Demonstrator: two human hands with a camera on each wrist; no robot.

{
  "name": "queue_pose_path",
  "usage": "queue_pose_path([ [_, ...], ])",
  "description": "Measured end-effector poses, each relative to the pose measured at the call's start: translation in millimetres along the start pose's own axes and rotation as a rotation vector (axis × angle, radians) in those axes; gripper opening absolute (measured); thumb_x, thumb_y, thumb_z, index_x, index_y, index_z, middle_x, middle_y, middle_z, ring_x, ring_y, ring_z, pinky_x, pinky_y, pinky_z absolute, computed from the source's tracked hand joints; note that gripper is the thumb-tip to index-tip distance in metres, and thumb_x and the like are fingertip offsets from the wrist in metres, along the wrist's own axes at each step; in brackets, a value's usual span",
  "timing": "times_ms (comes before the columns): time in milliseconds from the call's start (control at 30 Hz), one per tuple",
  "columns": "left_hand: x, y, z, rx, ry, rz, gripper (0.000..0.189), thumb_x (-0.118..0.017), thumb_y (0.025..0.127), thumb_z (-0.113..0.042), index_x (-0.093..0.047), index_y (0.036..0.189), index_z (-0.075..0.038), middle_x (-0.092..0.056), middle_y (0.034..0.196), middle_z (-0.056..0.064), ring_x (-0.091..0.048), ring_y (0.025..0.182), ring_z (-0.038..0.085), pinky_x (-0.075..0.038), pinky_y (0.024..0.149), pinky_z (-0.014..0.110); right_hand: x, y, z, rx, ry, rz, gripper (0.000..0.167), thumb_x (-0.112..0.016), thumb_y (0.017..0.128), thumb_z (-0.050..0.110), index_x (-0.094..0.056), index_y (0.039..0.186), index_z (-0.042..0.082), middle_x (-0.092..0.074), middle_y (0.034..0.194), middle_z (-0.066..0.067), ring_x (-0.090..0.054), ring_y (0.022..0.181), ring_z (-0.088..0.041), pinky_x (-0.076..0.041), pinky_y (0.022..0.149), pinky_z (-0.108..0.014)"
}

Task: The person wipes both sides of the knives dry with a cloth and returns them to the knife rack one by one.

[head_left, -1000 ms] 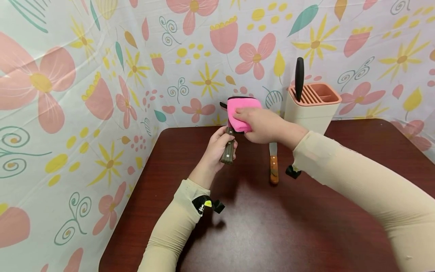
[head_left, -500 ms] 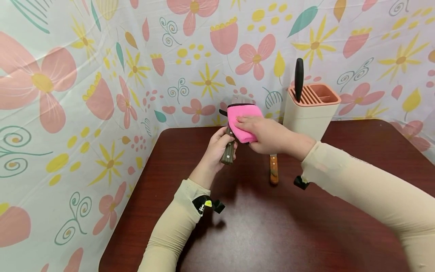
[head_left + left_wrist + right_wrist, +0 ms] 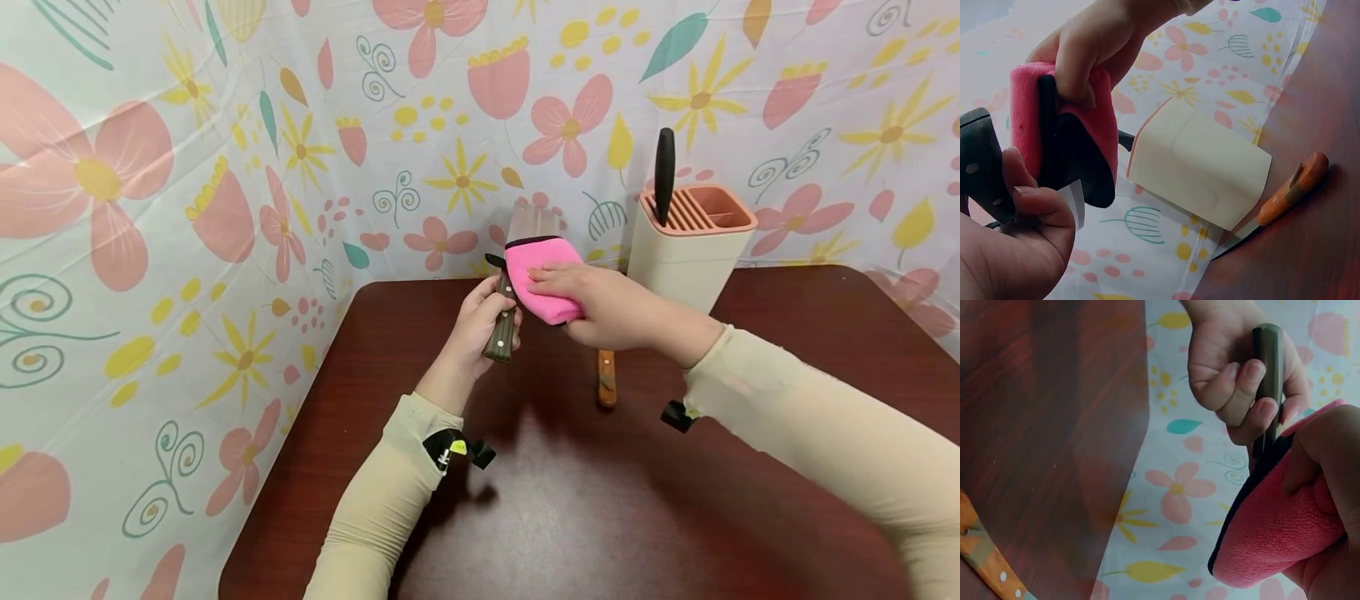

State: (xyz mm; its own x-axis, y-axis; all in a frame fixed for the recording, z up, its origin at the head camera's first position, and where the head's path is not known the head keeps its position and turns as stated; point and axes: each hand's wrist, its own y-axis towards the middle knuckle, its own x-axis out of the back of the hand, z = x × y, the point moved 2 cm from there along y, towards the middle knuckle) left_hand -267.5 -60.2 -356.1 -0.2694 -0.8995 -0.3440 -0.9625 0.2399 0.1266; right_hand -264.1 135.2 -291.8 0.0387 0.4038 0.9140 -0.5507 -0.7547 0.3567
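Observation:
My left hand point(image 3: 477, 323) grips the dark wooden handle point(image 3: 501, 333) of a broad-bladed cleaver point(image 3: 534, 222), held up over the table. A pink cloth point(image 3: 542, 279) with black edging lies folded around the blade, leaving its squared far end showing above. My right hand point(image 3: 611, 304) pinches the cloth, fingers on top and thumb beneath. In the left wrist view, a small piece of bare blade point(image 3: 1077, 201) shows between the cloth and the left fingers. The right wrist view has the cloth point(image 3: 1272, 531) right up against the handle point(image 3: 1269, 369).
An orange-handled knife point(image 3: 607, 385) lies on the dark wooden table point(image 3: 540, 492), partly hidden under the right hand. Behind it stands a cream knife holder point(image 3: 678, 267) with an orange slotted top and a black-handled knife point(image 3: 664, 173). Flowered fabric point(image 3: 420, 117) covers the walls.
My right hand and the cloth have slid down and to the right across the blade, uncovering its far end. The left hand keeps its grip in nearly the same place.

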Motion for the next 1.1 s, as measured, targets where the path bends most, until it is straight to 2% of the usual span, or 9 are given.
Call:
queue_pose_path([
  [267, 3.3, -0.8, -1.6, 0.006, -0.007, 0.009, 0.02, -0.043, 0.095, -0.004, -0.05, 0.114, -0.011, -0.054, 0.069, 0.0, -0.051, 0.052, 0.009, -0.045, 0.043, 0.022, 1, -9.5, 1, 0.045, 0.066, -0.065, 0.052, -0.065, 0.08, -0.002, -0.071, 0.131, 0.009, -0.068, 0.138, -0.01, -0.064, 0.131, -0.029, -0.052, 0.106, -0.05],
  [333, 4.9, -1.1, -1.8, 0.008, -0.011, 0.005, 0.024, -0.043, 0.095, -0.004, -0.05, 0.118, -0.011, -0.054, 0.069, 0.0, -0.051, 0.052, 0.008, -0.045, 0.043, 0.022, 5, -10.6, 0, 0.049, 0.092, -0.077, 0.051, -0.065, 0.079, -0.004, -0.073, 0.126, 0.012, -0.077, 0.111, -0.005, -0.073, 0.102, -0.019, -0.058, 0.088, -0.038],
  [367, 5.6, -1.1, -2.0, 0.008, -0.013, 0.005, 0.027, -0.043, 0.095, -0.004, -0.05, 0.121, -0.01, -0.054, 0.069, 0.0, -0.051, 0.053, 0.008, -0.045, 0.043, 0.022, 9, -11.0, 0, 0.056, 0.106, -0.085, 0.051, -0.064, 0.078, -0.005, -0.074, 0.124, 0.013, -0.076, 0.094, -0.001, -0.069, 0.085, -0.014, -0.056, 0.076, -0.032],
  [467, 6.7, -0.7, -2.8, 0.006, -0.019, 0.015, 0.033, -0.044, 0.095, -0.005, -0.051, 0.127, -0.011, -0.055, 0.068, -0.001, -0.052, 0.053, 0.008, -0.045, 0.043, 0.022, 23, -13.8, 0, 0.07, 0.158, -0.094, 0.054, -0.059, 0.075, -0.009, -0.076, 0.119, 0.016, -0.051, 0.065, 0.01, -0.04, 0.063, -0.003, -0.038, 0.059, -0.022],
  [533, 6.5, 0.1, -3.4, 0.004, -0.021, 0.026, 0.032, -0.045, 0.095, -0.005, -0.052, 0.126, -0.012, -0.055, 0.068, -0.001, -0.052, 0.054, 0.008, -0.045, 0.044, 0.022, 34, -16.0, 0, 0.067, 0.177, -0.093, 0.053, -0.058, 0.075, -0.01, -0.076, 0.117, 0.017, -0.046, 0.064, 0.013, -0.035, 0.061, -0.002, -0.036, 0.057, -0.019],
  [667, 2.9, 2.3, -3.0, 0.004, -0.021, 0.046, 0.023, -0.045, 0.094, -0.006, -0.053, 0.115, -0.013, -0.055, 0.068, 0.0, -0.052, 0.054, 0.009, -0.045, 0.044, 0.023, 62, -20.9, 0, -0.009, 0.165, -0.091, 0.049, -0.061, 0.078, -0.009, -0.076, 0.116, 0.02, -0.065, 0.078, 0.012, -0.049, 0.063, -0.002, -0.04, 0.059, -0.018],
  [800, -0.7, 3.5, -2.0, 0.015, -0.017, 0.053, 0.019, -0.045, 0.094, -0.007, -0.052, 0.11, -0.014, -0.055, 0.068, 0.001, -0.051, 0.054, 0.009, -0.045, 0.044, 0.023, 89, -18.7, -3, -0.089, 0.141, -0.087, 0.052, -0.058, 0.082, -0.008, -0.074, 0.12, 0.023, -0.072, 0.076, 0.01, -0.06, 0.063, -0.002, -0.042, 0.056, -0.018],
  [900, -2.2, 3.8, -0.9, 0.027, -0.018, 0.055, 0.02, -0.045, 0.095, -0.007, -0.052, 0.112, -0.014, -0.055, 0.069, 0.001, -0.051, 0.055, 0.009, -0.045, 0.044, 0.022, 106, -10.1, -6, -0.122, 0.105, -0.086, 0.052, -0.054, 0.086, -0.007, -0.072, 0.124, 0.023, -0.071, 0.071, 0.007, -0.06, 0.062, -0.004, -0.042, 0.054, -0.018],
  [1100, -3.7, 2.3, 3.8, 0.055, -0.02, 0.055, 0.028, -0.045, 0.096, -0.008, -0.051, 0.123, -0.012, -0.056, 0.071, 0.001, -0.053, 0.058, 0.008, -0.046, 0.045, 0.023, 126, 22.9, -20, -0.127, -0.07, -0.176, 0.045, -0.054, 0.084, -0.002, -0.073, 0.119, 0.017, -0.065, 0.068, -0.001, -0.052, 0.063, -0.011, -0.037, 0.059, -0.02],
])
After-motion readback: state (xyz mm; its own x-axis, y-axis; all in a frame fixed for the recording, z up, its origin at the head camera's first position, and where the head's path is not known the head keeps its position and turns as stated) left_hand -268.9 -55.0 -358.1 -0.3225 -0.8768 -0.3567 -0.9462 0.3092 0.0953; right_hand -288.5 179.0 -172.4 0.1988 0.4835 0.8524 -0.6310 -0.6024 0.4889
